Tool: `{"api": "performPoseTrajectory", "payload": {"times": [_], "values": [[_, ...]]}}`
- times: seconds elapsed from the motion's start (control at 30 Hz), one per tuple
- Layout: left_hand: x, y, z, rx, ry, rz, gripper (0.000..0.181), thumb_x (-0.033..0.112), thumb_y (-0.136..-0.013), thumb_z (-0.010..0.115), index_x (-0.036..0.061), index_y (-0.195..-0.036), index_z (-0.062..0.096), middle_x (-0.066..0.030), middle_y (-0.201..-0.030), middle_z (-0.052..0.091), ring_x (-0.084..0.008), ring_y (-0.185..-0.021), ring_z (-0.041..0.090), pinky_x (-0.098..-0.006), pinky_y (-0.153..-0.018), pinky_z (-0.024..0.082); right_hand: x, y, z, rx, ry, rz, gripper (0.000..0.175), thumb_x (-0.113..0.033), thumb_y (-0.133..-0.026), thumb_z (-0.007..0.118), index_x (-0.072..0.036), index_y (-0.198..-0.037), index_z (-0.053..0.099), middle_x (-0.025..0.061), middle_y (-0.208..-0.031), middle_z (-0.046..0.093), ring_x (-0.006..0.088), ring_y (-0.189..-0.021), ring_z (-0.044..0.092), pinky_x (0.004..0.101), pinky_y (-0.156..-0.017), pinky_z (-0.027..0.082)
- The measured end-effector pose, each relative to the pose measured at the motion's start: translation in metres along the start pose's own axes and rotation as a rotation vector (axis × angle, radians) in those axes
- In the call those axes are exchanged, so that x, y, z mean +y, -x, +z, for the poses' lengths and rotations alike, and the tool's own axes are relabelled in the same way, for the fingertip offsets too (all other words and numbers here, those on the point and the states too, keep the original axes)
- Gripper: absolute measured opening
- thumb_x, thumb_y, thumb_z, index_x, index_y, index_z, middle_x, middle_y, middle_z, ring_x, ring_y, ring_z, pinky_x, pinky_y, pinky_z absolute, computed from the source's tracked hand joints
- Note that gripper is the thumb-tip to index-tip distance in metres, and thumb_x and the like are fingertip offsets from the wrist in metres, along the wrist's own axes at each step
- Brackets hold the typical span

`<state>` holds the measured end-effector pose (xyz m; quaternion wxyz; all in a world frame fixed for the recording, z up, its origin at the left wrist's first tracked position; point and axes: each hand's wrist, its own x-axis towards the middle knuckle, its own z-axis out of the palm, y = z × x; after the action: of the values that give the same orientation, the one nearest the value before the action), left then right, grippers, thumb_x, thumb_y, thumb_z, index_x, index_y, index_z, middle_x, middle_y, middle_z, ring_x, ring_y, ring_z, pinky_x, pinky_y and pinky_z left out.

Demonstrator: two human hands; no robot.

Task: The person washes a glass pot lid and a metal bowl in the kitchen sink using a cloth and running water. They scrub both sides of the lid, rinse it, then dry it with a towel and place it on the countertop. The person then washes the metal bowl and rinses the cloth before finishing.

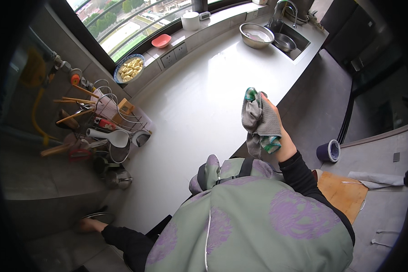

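Note:
My right hand holds a bunched grey cloth with green patterned edges above the front edge of the white countertop. Far off at the lower left, my left hand is at a round glass pot lid with a dark knob; the dim light hides how the fingers lie on it. A glass pot or jug stands a little above that hand. Up along the counter, a steel bowl is beside the sink, which holds a steel pan.
A wire utensil rack with chopsticks, ladles and a strainer stands at the left. On the window ledge are a bowl of peeled garlic cloves, a pink dish and a white pot. At right lie a wooden board and a purple container.

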<state>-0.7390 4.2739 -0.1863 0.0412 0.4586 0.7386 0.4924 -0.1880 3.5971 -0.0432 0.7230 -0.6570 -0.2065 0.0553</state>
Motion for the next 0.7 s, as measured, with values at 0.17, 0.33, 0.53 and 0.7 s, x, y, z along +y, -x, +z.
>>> {"api": "performPoseTrajectory", "payload": {"times": [0.17, 0.33, 0.53, 0.7], "values": [[-0.005, -0.014, 0.015, -0.128, -0.131, 0.058, 0.044, 0.032, -0.093, 0.042, -0.0038, -0.111, 0.062, -0.0223, -0.115, 0.061, -0.0357, -0.099, 0.063, -0.0434, -0.082, 0.051, 0.006, 0.005, -0.009, 0.024, -0.02, -0.048, 0.028, -0.007, -0.098, 0.044, 0.003, -0.124, 0.048, 0.0051, -0.103, 0.057, 0.0114, -0.09, 0.058, 0.024, -0.083, 0.051], [-0.005, -0.017, 0.022, 0.038, -0.358, 0.207, 0.038, 0.025, -0.089, 0.045, -0.0047, -0.101, 0.066, -0.0239, -0.105, 0.064, -0.0371, -0.094, 0.064, -0.0442, -0.077, 0.052, 0.017, 0.003, -0.012, 0.157, -0.245, 0.1, 0.023, -0.014, -0.1, 0.044, 0.0, -0.114, 0.055, 0.0014, -0.095, 0.059, 0.0086, -0.082, 0.058, 0.0233, -0.074, 0.051], [0.009, -0.01, 0.006, -0.178, -0.645, 0.223, 0.034, 0.022, -0.088, 0.048, -0.0056, -0.091, 0.067, -0.0218, -0.097, 0.067, -0.0348, -0.085, 0.067, -0.0432, -0.07, 0.054, 0.021, 0.004, -0.015, 0.099, -0.095, 0.02, 0.025, -0.01, -0.097, 0.047, 0.002, -0.118, 0.052, 0.0043, -0.099, 0.059, 0.0101, -0.087, 0.059, 0.0243, -0.078, 0.052], [0.012, -0.003, -0.003, -0.187, -0.465, 0.286, 0.034, 0.021, -0.09, 0.046, -0.006, -0.092, 0.067, -0.0219, -0.097, 0.067, -0.0335, -0.084, 0.067, -0.0418, -0.069, 0.055, 0.016, 0.004, -0.014, 0.064, -0.12, -0.022, 0.027, -0.016, -0.096, 0.051, 0.001, -0.117, 0.052, 0.0052, -0.098, 0.059, 0.0124, -0.086, 0.061, 0.0254, -0.078, 0.053]]}}
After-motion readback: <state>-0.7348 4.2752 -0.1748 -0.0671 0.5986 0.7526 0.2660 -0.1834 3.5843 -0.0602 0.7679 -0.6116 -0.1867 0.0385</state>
